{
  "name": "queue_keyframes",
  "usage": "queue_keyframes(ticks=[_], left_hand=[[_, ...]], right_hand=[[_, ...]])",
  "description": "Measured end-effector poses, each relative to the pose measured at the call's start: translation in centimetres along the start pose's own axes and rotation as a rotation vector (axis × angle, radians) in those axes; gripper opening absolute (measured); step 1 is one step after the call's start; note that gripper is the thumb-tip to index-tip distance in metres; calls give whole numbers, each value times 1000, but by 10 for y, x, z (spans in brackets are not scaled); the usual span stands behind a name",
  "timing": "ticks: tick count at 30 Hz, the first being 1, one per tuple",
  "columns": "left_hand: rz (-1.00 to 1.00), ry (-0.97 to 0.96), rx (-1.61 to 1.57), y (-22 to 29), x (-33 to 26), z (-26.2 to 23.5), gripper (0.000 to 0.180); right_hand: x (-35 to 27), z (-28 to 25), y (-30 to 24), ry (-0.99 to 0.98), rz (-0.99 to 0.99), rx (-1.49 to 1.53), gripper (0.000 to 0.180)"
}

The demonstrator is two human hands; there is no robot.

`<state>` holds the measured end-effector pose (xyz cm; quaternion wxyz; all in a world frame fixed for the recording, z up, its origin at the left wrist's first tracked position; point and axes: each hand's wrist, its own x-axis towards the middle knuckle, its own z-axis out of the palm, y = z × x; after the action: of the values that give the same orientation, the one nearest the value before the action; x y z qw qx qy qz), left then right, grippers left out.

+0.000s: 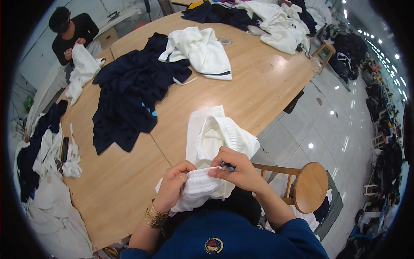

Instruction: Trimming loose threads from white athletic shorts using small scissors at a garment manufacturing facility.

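Observation:
A white garment (215, 134) with a gathered elastic band lies partly on the table edge and partly over my lap. My left hand (176, 178), with gold bangles at the wrist, is closed in a pinch on the gathered band. Close by on the same edge, my right hand (230, 169) is closed around a small blue tool (227, 165), mostly hidden by the fingers, so its kind is unclear. The right thumb and fingertips also meet the band's edge.
Dark navy garments (129, 86) and a white one with a navy stripe (200, 52) lie on the wooden table (246, 93). Across it, a co-worker (73, 34) handles white cloth. A wooden stool (310, 187) stands at right. More garments (280, 26) heap at the far end.

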<state>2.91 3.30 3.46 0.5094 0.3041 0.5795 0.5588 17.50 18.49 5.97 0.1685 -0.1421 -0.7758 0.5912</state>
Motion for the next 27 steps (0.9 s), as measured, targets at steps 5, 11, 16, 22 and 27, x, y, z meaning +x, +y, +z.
queue_keyframes(ticks=[5, 11, 16, 22, 27], left_hand=[[-71, -10, -173, 6, 2, 11, 18], [-59, 77, -105, -10, 20, 28, 18], [-38, 81, -166, -3, 20, 30, 20], [-43, 66, -185, 2, 15, 36, 21], [-65, 72, -340, 4, 11, 38, 14]], right_hand=[[-10, 2, 14, 69, 43, 49, 11], [-14, -6, 40, 566, 12, -343, 12], [-21, -12, 7, 538, -43, -337, 21], [-26, 5, 13, 370, -121, -265, 24], [-29, -4, 15, 473, 28, -230, 14]])
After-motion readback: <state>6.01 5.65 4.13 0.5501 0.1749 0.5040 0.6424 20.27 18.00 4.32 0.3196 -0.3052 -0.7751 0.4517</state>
